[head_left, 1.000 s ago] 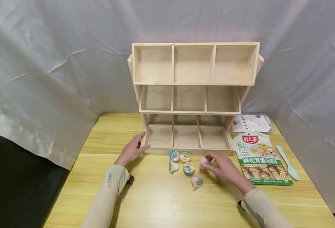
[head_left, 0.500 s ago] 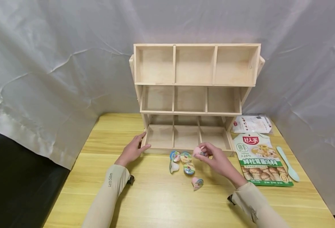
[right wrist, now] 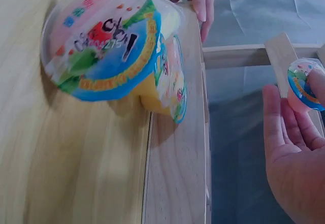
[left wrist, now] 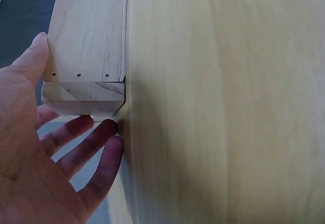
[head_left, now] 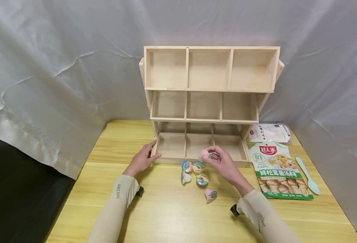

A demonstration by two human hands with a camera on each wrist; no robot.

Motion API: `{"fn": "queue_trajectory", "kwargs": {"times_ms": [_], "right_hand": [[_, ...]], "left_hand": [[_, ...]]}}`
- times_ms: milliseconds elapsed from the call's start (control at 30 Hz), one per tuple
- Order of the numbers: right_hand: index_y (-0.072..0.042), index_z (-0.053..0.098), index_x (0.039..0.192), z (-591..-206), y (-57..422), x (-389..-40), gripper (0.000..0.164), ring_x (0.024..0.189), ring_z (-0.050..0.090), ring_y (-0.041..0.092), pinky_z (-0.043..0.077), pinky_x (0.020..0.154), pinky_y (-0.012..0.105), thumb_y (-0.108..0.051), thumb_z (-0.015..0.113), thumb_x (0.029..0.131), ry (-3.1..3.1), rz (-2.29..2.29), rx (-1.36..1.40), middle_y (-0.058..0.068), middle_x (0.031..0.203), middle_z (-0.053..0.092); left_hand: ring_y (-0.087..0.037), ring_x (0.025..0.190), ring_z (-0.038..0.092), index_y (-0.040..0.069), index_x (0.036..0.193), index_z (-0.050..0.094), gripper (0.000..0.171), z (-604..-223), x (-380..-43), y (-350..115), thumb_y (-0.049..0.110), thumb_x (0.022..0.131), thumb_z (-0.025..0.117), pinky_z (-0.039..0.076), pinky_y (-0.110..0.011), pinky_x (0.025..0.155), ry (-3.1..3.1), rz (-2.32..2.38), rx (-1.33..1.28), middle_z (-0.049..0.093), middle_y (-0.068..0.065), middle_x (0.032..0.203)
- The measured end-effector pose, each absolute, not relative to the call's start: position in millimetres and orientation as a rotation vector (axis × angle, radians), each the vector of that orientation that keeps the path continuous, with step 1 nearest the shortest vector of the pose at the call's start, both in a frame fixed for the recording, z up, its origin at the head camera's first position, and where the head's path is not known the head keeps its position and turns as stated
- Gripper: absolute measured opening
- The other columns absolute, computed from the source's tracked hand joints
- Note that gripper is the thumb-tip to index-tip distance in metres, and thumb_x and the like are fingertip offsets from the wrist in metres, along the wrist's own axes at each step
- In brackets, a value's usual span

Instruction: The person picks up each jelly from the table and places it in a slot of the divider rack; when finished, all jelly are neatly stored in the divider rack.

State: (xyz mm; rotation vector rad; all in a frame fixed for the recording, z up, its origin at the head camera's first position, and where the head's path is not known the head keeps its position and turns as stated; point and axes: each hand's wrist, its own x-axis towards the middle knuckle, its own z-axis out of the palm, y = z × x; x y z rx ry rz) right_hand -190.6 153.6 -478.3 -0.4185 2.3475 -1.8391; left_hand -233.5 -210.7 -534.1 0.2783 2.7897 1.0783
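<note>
- Your right hand [head_left: 225, 166] pinches a pink cup [head_left: 204, 155] above the near side of the lowest tray [head_left: 170, 160].
- Your left hand [head_left: 142, 160], fingers spread, touches its left end.
- Five other cups [head_left: 201, 180] lie nearer, on the bench [head_left: 166, 216].

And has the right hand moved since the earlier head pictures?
Yes, the right hand has moved left, away from the green-and-white pouch, and forward toward the bottom wooden tray.

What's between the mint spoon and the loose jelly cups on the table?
In the head view: the food packet, just beside the mint spoon; then the wrist of the right hand, over the table; then the jelly cups.
</note>
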Motion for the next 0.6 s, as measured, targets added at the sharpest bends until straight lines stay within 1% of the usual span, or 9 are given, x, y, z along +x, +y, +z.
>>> {"fn": "queue_trajectory", "kwargs": {"times_ms": [67, 133, 200, 267, 300, 433, 600], "right_hand": [[-0.002, 0.059, 0.128, -479.1, 151.1, -192.1, 0.034, 0.105, 0.070, 0.017, 0.061, 0.091, 0.039, -0.017, 0.071, 0.100, 2.329, -1.871, -0.422, 0.018, 0.121, 0.067], [-0.002, 0.058, 0.131, -480.2, 148.7, -194.0, 0.035, 0.098, 0.069, 0.014, 0.062, 0.087, 0.036, -0.014, 0.069, 0.101, 2.331, -1.889, -0.442, 0.017, 0.116, 0.068], [-0.002, 0.057, 0.135, -481.4, 146.6, -196.0, 0.035, 0.094, 0.067, 0.014, 0.061, 0.084, 0.033, -0.012, 0.066, 0.102, 2.320, -1.917, -0.463, 0.013, 0.111, 0.067], [-0.002, 0.057, 0.135, -481.6, 145.0, -197.2, 0.035, 0.092, 0.067, 0.013, 0.060, 0.083, 0.028, -0.013, 0.064, 0.103, 2.311, -1.939, -0.455, 0.009, 0.108, 0.066], [-0.001, 0.058, 0.135, -481.4, 144.4, -197.6, 0.034, 0.092, 0.066, 0.012, 0.059, 0.083, 0.026, -0.014, 0.063, 0.104, 2.308, -1.949, -0.447, 0.007, 0.108, 0.065], [0.003, 0.059, 0.131, -479.8, 141.9, -198.3, 0.034, 0.099, 0.069, 0.009, 0.058, 0.089, 0.023, -0.019, 0.062, 0.105, 2.241, -2.037, -0.398, 0.004, 0.114, 0.064], [0.006, 0.059, 0.130, -479.6, 140.6, -198.9, 0.035, 0.099, 0.069, 0.008, 0.057, 0.091, 0.022, -0.017, 0.063, 0.105, 2.180, -2.104, -0.353, 0.002, 0.114, 0.064]], "left_hand": [[-0.045, 0.147, 0.042, 0.027, 0.167, 0.021, 0.080, -534.4, -233.6, -210.4, 0.058, 0.102, 0.056, 0.034, -0.066, 0.118, 2.788, 1.075, 0.281, 0.032, -0.016, 0.167], [-0.045, 0.147, 0.041, 0.027, 0.167, 0.021, 0.080, -534.7, -233.5, -210.5, 0.059, 0.102, 0.056, 0.034, -0.066, 0.118, 2.789, 1.072, 0.280, 0.031, -0.016, 0.168], [-0.045, 0.147, 0.041, 0.028, 0.167, 0.021, 0.080, -535.3, -233.8, -210.7, 0.060, 0.102, 0.055, 0.034, -0.066, 0.118, 2.789, 1.071, 0.279, 0.031, -0.016, 0.168], [-0.045, 0.146, 0.042, 0.028, 0.167, 0.021, 0.080, -535.9, -234.0, -211.0, 0.059, 0.102, 0.056, 0.034, -0.065, 0.118, 2.790, 1.070, 0.278, 0.032, -0.016, 0.168], [-0.045, 0.146, 0.042, 0.028, 0.167, 0.021, 0.080, -536.0, -233.9, -211.3, 0.060, 0.102, 0.056, 0.034, -0.065, 0.118, 2.790, 1.071, 0.279, 0.032, -0.016, 0.167], [-0.043, 0.144, 0.046, 0.029, 0.167, 0.021, 0.082, -536.8, -234.4, -211.9, 0.063, 0.101, 0.055, 0.036, -0.064, 0.117, 2.792, 1.073, 0.283, 0.035, -0.015, 0.166], [-0.042, 0.143, 0.047, 0.030, 0.167, 0.021, 0.083, -537.8, -235.3, -212.1, 0.066, 0.100, 0.054, 0.037, -0.064, 0.117, 2.797, 1.071, 0.290, 0.036, -0.014, 0.165]]}}
